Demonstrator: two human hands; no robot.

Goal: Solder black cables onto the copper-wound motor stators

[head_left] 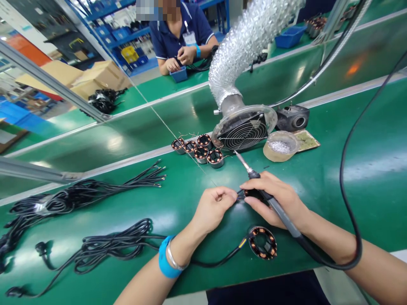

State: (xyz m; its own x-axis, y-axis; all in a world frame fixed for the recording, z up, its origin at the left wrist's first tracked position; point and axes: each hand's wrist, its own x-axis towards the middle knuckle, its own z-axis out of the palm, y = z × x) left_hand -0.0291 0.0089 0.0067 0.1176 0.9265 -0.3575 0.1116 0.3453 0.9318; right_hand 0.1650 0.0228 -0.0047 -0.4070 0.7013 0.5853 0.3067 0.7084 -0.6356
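Green table [178, 182], head view. Left hand [213, 207]: thumb and forefinger closed on dark wires [241, 195]. Right hand [284, 199]: wrapped around soldering iron [284, 217], tip pointing away, fingertips also at partly hidden copper-wound ring [252, 194]. Loose stator [263, 255] nearer wearer, flat on table, black cord [222, 261] running to it. Five stators [201, 153] clustered beside round fan [244, 134]. Coiled cables [117, 245] left.

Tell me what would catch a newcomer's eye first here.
Probably the crinkled silver duct hose, which runs from the top of the view down to a round black wire fan grille over the green bench. Next might be the dark-handled, metal-tipped soldering iron in the right hand, then five copper-wound rings clustered left of the grille.
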